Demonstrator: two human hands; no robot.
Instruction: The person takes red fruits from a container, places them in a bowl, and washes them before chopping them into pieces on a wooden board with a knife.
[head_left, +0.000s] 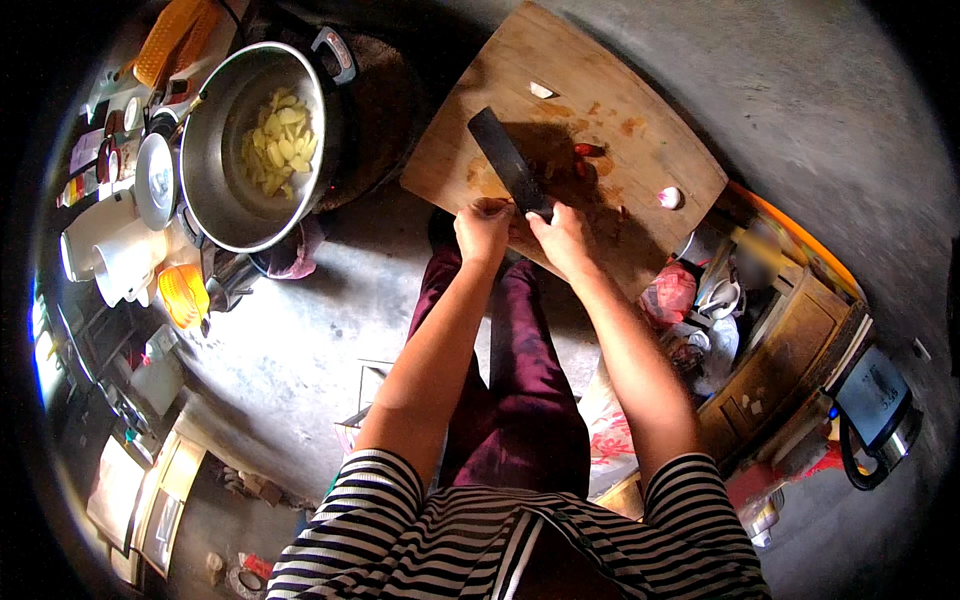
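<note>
My right hand (564, 238) grips the handle of a dark-bladed cleaver (508, 159), its blade pointing away from me over a wooden cutting board (517, 52). Close to the cleaver, my left hand (482, 231) is at the board's near edge with its fingertips pinched together. Whatever may be between those fingertips is too small to make out. Red chili pieces (589, 150) lie on wet stains right of the blade. A garlic clove (670, 198) with a purplish end rests near the right edge, and a small white piece (541, 91) sits farther back.
At left, a large metal pot (217, 180) holds pale yellow slices (281, 142). Beyond it crowd a metal lid (156, 180), white containers (124, 247) and an orange basket (184, 295). On the right stand a wooden cabinet (780, 360), a red plastic bag (670, 292) and an electric kettle (874, 405).
</note>
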